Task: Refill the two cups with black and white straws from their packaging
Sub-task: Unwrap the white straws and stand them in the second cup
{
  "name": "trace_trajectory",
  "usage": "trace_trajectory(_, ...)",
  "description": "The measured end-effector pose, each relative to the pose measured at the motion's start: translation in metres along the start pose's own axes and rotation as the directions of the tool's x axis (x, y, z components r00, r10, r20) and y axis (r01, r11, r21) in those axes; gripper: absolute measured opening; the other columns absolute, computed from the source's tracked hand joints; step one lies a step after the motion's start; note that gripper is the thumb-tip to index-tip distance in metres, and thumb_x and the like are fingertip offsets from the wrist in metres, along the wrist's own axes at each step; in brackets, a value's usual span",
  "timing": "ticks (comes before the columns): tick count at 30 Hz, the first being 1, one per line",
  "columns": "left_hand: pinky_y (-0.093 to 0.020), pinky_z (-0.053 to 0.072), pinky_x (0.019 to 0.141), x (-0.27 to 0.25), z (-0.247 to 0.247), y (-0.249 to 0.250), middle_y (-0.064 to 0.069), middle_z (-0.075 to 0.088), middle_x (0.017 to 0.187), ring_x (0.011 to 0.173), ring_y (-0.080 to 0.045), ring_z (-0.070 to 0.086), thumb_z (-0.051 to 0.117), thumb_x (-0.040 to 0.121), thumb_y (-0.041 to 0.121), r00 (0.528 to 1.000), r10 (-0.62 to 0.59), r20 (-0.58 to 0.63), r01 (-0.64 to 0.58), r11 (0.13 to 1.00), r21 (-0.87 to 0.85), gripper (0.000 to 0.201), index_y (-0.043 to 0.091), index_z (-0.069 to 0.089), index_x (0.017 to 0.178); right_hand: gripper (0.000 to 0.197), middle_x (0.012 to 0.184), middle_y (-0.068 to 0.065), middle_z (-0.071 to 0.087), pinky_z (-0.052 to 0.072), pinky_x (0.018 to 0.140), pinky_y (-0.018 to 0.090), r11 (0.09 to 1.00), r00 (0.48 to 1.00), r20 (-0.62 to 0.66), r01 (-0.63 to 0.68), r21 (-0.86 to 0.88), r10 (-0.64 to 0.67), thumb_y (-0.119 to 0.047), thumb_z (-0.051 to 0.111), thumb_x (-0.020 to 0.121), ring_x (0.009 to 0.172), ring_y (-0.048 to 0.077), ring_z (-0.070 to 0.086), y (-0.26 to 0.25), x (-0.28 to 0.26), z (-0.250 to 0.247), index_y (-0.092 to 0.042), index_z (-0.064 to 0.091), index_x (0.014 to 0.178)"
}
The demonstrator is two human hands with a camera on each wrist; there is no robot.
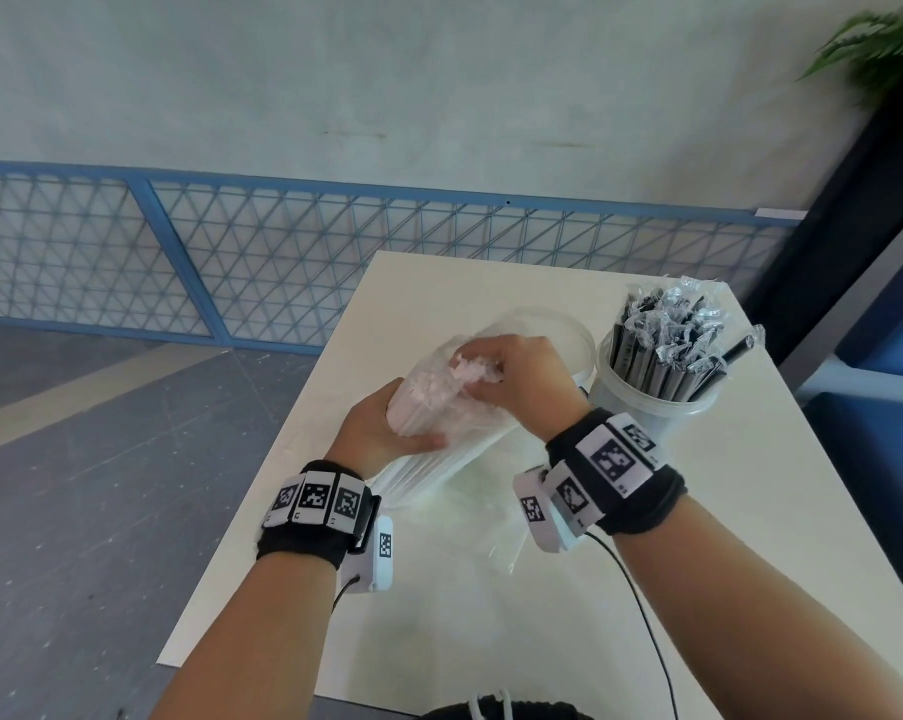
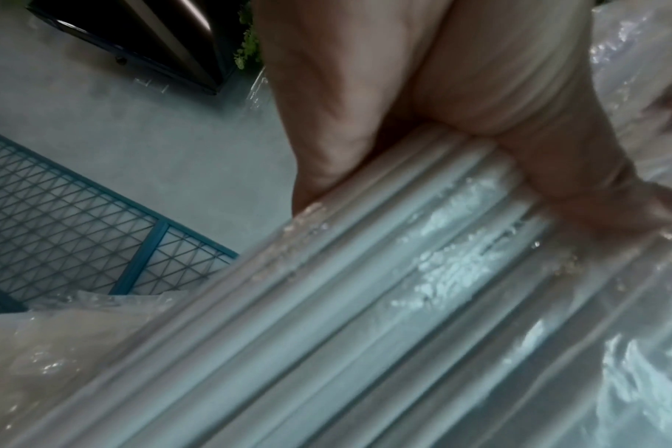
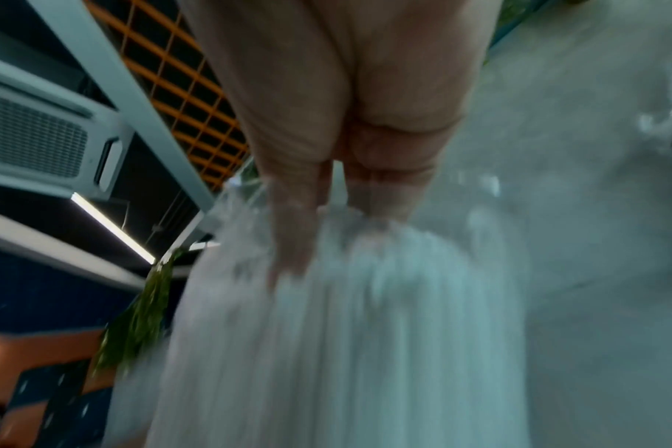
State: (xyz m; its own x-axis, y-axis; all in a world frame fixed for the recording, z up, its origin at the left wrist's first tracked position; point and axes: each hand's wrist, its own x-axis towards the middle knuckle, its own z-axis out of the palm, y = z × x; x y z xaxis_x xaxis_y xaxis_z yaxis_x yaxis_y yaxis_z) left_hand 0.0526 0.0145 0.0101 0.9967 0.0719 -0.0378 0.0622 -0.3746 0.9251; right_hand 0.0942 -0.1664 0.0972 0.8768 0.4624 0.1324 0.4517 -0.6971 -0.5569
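White tabletop (image 1: 750, 537), grey wall and blue mesh fence (image 1: 283, 252) behind: white straws coming out of their bag.

Left hand (image 1: 382, 433) is wrapped round the middle of the white straw bundle (image 1: 428, 407), gripping it through the clear plastic packaging (image 1: 491, 543), which trails loose toward the person. Right hand (image 1: 522, 376) pinches the bundle's upper end, fingers curled on the straw tips. The bundle tilts above the table, just in front of an empty clear cup (image 1: 569, 330); beside it a second cup (image 1: 647, 407) already bristles with wrapped black straws (image 1: 667, 345). The straws look light and stiff, but loose and slippery inside crinkly film, so I judge a full-hand hold at mid-length is safest, drawing from the tips.
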Motion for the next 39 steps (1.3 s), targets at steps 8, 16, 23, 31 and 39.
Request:
trace_trajectory(8,-0.004,0.045,0.068,0.001,-0.004,0.004,0.014,0.065,0.098,0.093,0.002,0.059,0.086,0.06,0.024,0.998,0.009,-0.06,-0.01,1.0,-0.018,0.057,0.025,0.058,0.11,0.04,0.102,-0.012,0.064,0.054,0.077,0.025,0.959,0.961,-0.274,0.061,0.276,0.017,-0.025,0.074,0.075,0.081,0.006,0.059,0.001,-0.005,-0.031,-0.031,0.06,0.112)
trace_trajectory(16,-0.012,0.046,0.07,-0.002,0.001,0.022,0.014,0.064,0.094,0.089,0.0,0.06,0.084,0.062,0.019,0.989,0.025,-0.145,-0.043,0.992,-0.12,0.049,0.028,0.056,0.102,0.045,0.106,0.006,0.057,0.05,0.069,0.013,0.885,0.88,-0.442,0.059,0.462,0.172,-0.023,0.07,0.08,0.086,0.014,0.059,-0.005,-0.012,0.001,-0.007,0.047,0.115)
trace_trajectory(23,-0.007,0.047,0.073,-0.01,0.017,0.011,0.017,0.062,0.101,0.093,0.009,0.056,0.085,0.063,0.022,0.997,0.067,-0.049,-0.068,0.997,-0.027,0.057,0.038,0.051,0.106,0.043,0.086,0.007,0.063,0.051,0.068,0.032,0.872,0.942,-0.141,-0.216,0.439,0.304,-0.033,0.073,0.074,0.079,0.022,0.06,0.006,0.005,0.017,-0.004,0.056,0.1)
trace_trajectory(31,-0.017,0.045,0.085,-0.003,0.016,0.013,0.017,0.063,0.103,0.103,-0.007,0.059,0.085,0.062,0.026,0.992,0.061,-0.111,-0.068,0.996,-0.06,0.053,0.039,0.053,0.103,0.026,0.088,0.012,0.068,0.052,0.066,0.023,0.676,0.926,-0.193,-0.084,0.733,0.324,-0.022,0.066,0.084,0.079,0.022,0.065,-0.007,0.014,0.007,0.0,0.062,0.098)
trace_trajectory(39,0.004,0.039,0.069,-0.001,0.012,0.011,0.022,0.061,0.095,0.087,0.015,0.054,0.083,0.065,0.016,0.991,0.055,-0.124,-0.064,0.996,-0.068,0.05,0.028,0.055,0.106,0.035,0.1,0.02,0.067,0.055,0.084,0.042,0.562,0.894,-0.304,0.073,0.824,0.329,-0.021,0.067,0.083,0.094,0.031,0.065,-0.011,0.022,-0.02,0.003,0.059,0.107)
